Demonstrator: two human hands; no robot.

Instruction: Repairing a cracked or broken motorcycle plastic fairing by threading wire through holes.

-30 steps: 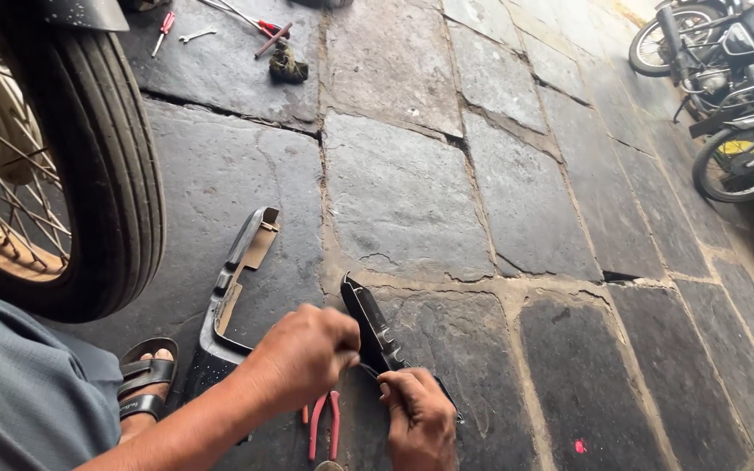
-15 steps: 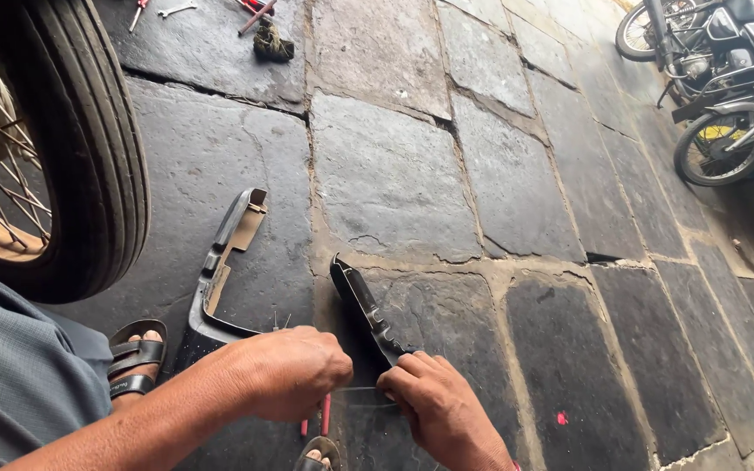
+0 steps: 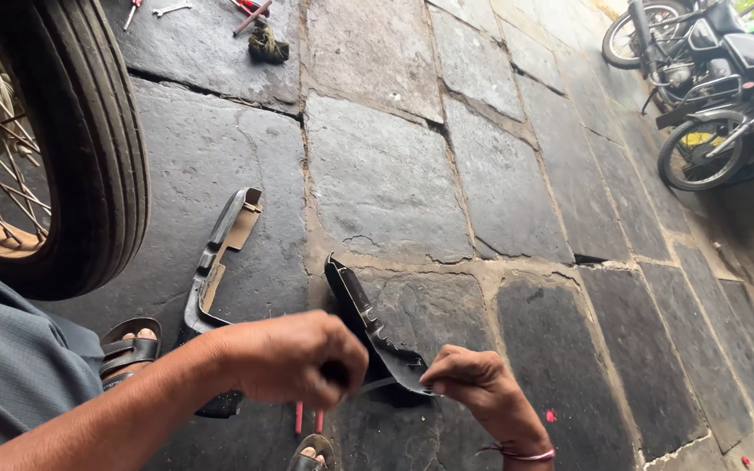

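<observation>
The left hand comes in from the low left side. The arm lies across the lap and reaches to the middle. The fingers are curled into a fist, and a dark thing sticks out by the thumb, but it is too hidden to tell what it is. The right hand comes up from the bottom, with a thin band on the wrist. Its fingers are pressed together and pinch the near edge of the black part. A thin pale strip runs between the two hands.

The black part rests on the stone floor, right in front of the hands, with its far end pointing away. A second part lies just to the left of it. A big tire stands on the left. Red handles peek out under the left hand.
</observation>
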